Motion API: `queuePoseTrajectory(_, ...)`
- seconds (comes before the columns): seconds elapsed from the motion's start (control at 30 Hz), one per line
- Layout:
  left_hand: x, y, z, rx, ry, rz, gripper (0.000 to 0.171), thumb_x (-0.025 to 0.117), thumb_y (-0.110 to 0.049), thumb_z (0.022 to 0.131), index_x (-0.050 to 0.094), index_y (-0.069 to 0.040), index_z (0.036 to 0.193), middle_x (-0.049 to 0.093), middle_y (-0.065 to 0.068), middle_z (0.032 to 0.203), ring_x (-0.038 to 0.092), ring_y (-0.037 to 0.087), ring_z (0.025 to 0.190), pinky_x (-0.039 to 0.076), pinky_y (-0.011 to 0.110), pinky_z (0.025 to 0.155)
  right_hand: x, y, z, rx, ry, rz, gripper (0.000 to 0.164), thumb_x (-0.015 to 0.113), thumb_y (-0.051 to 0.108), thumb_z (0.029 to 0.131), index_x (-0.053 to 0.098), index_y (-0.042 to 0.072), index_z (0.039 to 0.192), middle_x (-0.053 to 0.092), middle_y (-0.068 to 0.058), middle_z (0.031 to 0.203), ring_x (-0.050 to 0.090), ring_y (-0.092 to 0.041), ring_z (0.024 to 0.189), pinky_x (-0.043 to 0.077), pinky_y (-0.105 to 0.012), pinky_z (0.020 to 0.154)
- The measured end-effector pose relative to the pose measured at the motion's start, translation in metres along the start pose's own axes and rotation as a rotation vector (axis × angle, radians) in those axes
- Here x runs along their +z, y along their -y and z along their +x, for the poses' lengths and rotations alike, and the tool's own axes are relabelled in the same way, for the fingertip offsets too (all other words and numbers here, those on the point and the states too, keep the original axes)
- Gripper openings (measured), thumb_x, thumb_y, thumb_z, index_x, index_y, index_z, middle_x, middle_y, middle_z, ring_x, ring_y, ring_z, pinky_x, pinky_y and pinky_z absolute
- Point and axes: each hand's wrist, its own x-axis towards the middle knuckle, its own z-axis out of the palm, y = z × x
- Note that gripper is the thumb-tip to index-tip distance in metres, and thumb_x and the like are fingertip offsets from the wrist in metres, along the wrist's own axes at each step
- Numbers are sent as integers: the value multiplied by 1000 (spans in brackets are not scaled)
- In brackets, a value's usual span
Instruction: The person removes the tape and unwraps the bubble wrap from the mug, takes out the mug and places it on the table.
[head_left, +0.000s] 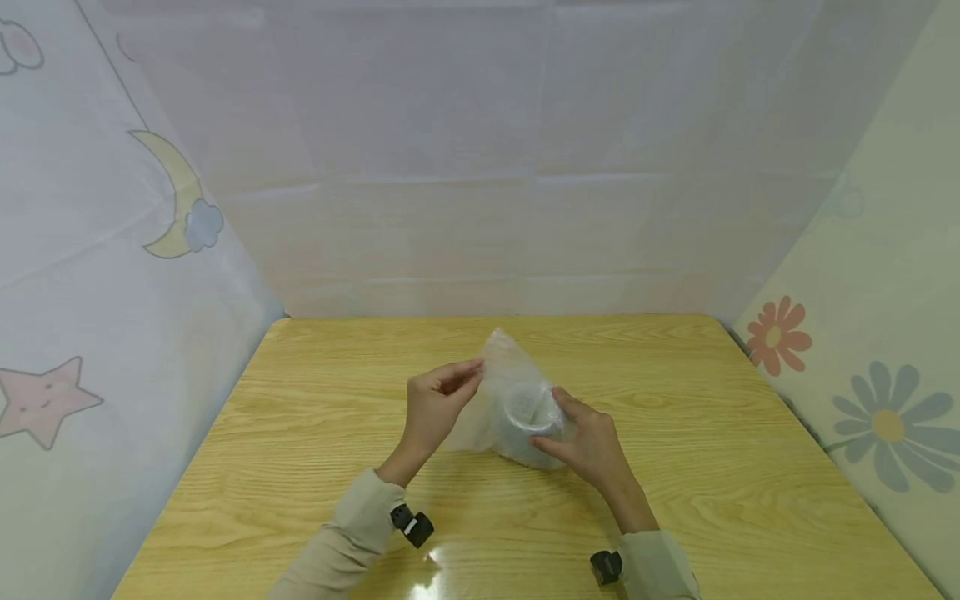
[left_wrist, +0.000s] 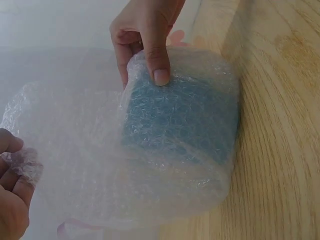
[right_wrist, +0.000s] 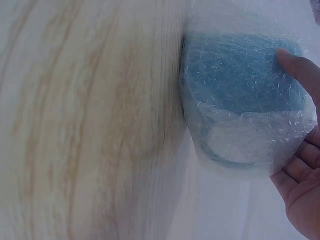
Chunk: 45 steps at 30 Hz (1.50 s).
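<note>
A blue mug (left_wrist: 182, 117) stands on the table inside clear bubble wrap (head_left: 510, 360). Its round rim faces up in the head view, and the right wrist view shows what looks like its curved handle (right_wrist: 227, 159) through the plastic. My right hand (head_left: 592, 442) grips the wrapped mug near the rim, thumb on the near side and fingers around the far side. To the left, my left hand (head_left: 438, 404) pinches a raised edge of the wrap between thumb and fingers, holding it up and away from the mug. The plastic blurs the mug's details.
The wooden table (head_left: 300, 467) has light grain and rounded back corners. A pale sheet (head_left: 480, 208) stands behind it, with printed side sheets at left and right. Small black cameras sit at both cuffs, over beige sleeves (head_left: 337, 537).
</note>
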Motion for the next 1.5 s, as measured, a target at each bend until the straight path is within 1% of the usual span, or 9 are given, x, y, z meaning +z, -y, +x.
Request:
queuePoseTrajectory(0.17, -2, 12, 0, -107, -42, -43, 18, 70, 11, 83, 73, 8, 100, 71, 18, 94, 70, 31, 82, 56, 23, 68, 0, 1, 0, 16, 13, 19, 82, 91, 28, 67, 55, -10, 129, 55, -24, 129, 56, -40, 114, 50, -48, 89)
queuePoseTrajectory(0.3, -5, 18, 1, -141, -63, -90, 17, 72, 6, 84, 74, 5, 101, 72, 16, 94, 71, 22, 83, 57, 27, 71, 0, 1, 0, 16, 12, 29, 82, 91, 28, 67, 55, -10, 129, 54, -24, 129, 56, -40, 114, 50, -48, 89)
queuePoseTrajectory(0.43, -8, 21, 2, -167, -94, -128, 17, 72, 4, 84, 73, 6, 101, 71, 18, 95, 71, 21, 85, 57, 30, 73, 0, 1, 0, 12, 12, 25, 82, 91, 28, 67, 55, -11, 129, 54, -24, 129, 56, -40, 113, 50, -48, 89)
queuePoseTrajectory(0.67, -13, 26, 5, -285, -173, -195, 20, 73, 5, 83, 72, 7, 103, 72, 16, 96, 71, 20, 85, 57, 31, 74, 1, 0, 0, -11, 2, -8, 81, 91, 26, 66, 55, -12, 128, 55, -26, 127, 57, -42, 112, 51, -48, 88)
queuePoseTrajectory(0.87, -18, 29, 6, -378, -240, -303, 23, 73, 8, 82, 70, 11, 105, 71, 17, 98, 71, 18, 83, 57, 32, 74, 1, 1, 1, 2, 5, -10, 81, 91, 27, 67, 55, -11, 129, 56, -25, 127, 57, -42, 111, 51, -49, 87)
queuePoseTrajectory(1.03, -20, 32, 7, -419, -291, -327, 22, 73, 8, 82, 68, 12, 102, 72, 17, 94, 71, 17, 80, 58, 32, 72, 0, 2, 1, 10, 6, -19, 82, 91, 30, 67, 56, -11, 128, 56, -25, 127, 57, -42, 112, 51, -49, 88)
queuePoseTrajectory(1.23, -23, 34, 9, -499, -352, -363, 18, 75, 5, 81, 61, 6, 92, 72, 13, 82, 70, 17, 71, 58, 30, 68, -2, 2, 0, 8, 23, -22, 85, 91, 32, 66, 55, -10, 129, 54, -25, 128, 56, -41, 114, 49, -48, 90)
queuePoseTrajectory(1.33, -25, 34, 9, -521, -365, -387, 21, 74, 6, 82, 60, 3, 97, 72, 11, 82, 71, 17, 72, 58, 30, 67, -4, 2, 1, 9, 43, -18, 86, 90, 33, 67, 53, -11, 131, 53, -25, 130, 54, -41, 116, 48, -48, 92)
queuePoseTrajectory(1.5, -30, 36, 8, -532, -366, -399, 24, 71, 10, 82, 67, 6, 105, 72, 9, 84, 71, 16, 74, 58, 29, 68, -8, 0, 1, 5, 78, -6, 85, 88, 34, 69, 52, -11, 132, 51, -24, 133, 53, -41, 118, 47, -47, 93)
